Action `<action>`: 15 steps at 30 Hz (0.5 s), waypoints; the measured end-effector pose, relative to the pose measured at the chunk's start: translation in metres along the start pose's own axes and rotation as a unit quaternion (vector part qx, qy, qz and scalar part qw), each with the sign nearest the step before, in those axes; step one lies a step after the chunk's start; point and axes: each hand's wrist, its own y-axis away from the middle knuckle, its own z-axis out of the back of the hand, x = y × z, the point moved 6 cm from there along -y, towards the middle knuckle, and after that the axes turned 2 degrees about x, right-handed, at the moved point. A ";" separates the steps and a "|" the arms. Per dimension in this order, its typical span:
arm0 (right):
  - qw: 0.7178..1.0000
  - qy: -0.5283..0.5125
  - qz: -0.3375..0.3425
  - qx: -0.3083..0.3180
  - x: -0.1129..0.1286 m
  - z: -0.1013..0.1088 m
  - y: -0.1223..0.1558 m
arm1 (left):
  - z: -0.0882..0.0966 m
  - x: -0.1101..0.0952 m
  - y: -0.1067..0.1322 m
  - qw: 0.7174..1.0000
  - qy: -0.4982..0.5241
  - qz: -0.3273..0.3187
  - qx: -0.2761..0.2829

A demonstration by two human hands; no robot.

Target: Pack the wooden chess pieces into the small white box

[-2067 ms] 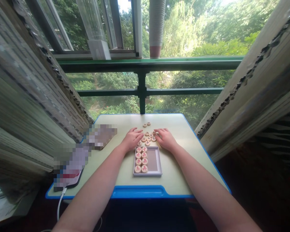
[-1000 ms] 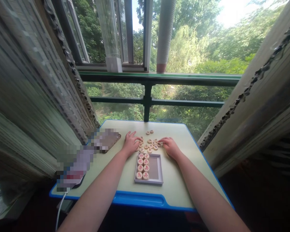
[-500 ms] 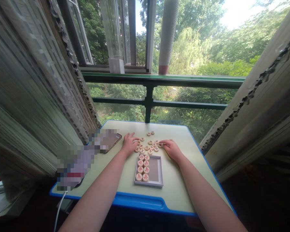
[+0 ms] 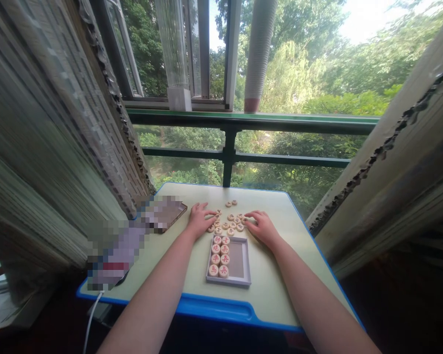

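1. Pieces (image 4: 231, 231) lie loose on the pale table (image 4: 268, 196), just past the far edge of the box (image 4: 247, 265)
2. Left hand (image 4: 199, 221), fingers spread apart, is at the cluster's left edge; right hand (image 4: 261, 227) is at its right edge, and whether it pinches anything, can't tell
3. Light, flat fingertips should serve best now, so nothing tips or stacks
4. Red discs (image 4: 224, 259) inside show 兵 three times, 士 once; loose dark characters are mostly too small, no brand readable
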 end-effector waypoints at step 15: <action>0.995 0.021 0.095 0.035 0.023 -0.010 0.003 | -0.004 0.003 -0.004 1.000 -0.016 -0.005 0.007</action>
